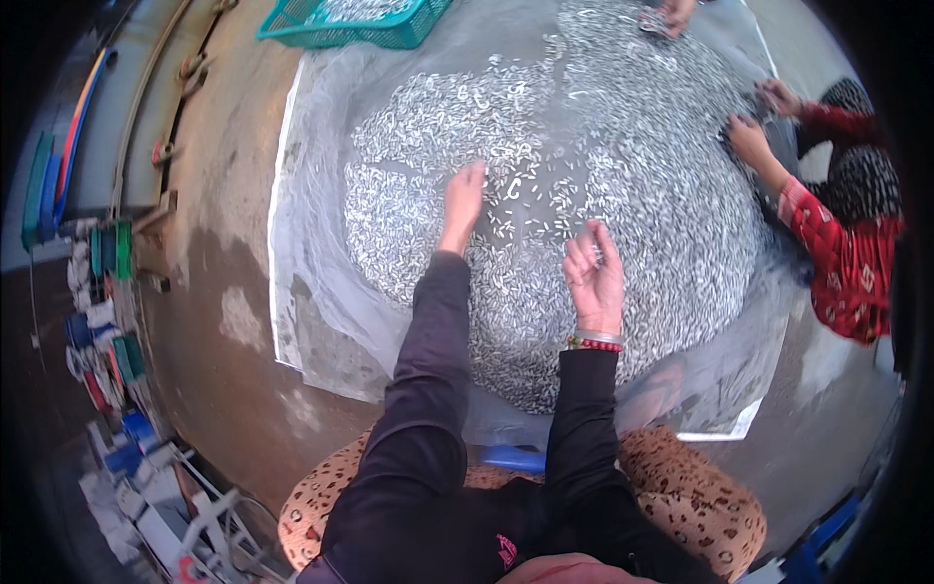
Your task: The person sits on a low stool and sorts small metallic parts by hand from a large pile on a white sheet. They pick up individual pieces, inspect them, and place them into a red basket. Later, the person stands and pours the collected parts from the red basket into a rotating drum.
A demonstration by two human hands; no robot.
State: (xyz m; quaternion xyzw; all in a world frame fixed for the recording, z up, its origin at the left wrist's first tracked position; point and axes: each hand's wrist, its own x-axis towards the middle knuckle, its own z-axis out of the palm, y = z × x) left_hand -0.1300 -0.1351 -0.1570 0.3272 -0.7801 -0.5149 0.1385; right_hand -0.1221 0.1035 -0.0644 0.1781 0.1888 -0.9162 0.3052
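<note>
A wide, thin heap of small silvery-white pieces (671, 204), short and slender, lies on a translucent sheet. A few larger curved, hook-shaped white pieces (514, 187) lie among them. My left hand (462, 202) is over the left part of the heap, its fingers pressed together at the tips. Whatever is between them is too small to make out. To its right and nearer to me, my right hand (595, 277) is turned partly palm up with its fingers curled in. The fingers are slightly blurred, and any piece in them is hidden. Between my hands the pieces lie thinly scattered.
A green plastic basket (409, 27) holding similar pieces stands at the far left. On the right, a co-worker in a red patterned top (844, 255) reaches into the heap's edge; another person's hand (678, 14) is at the far edge. Piled items (122, 360) line the left.
</note>
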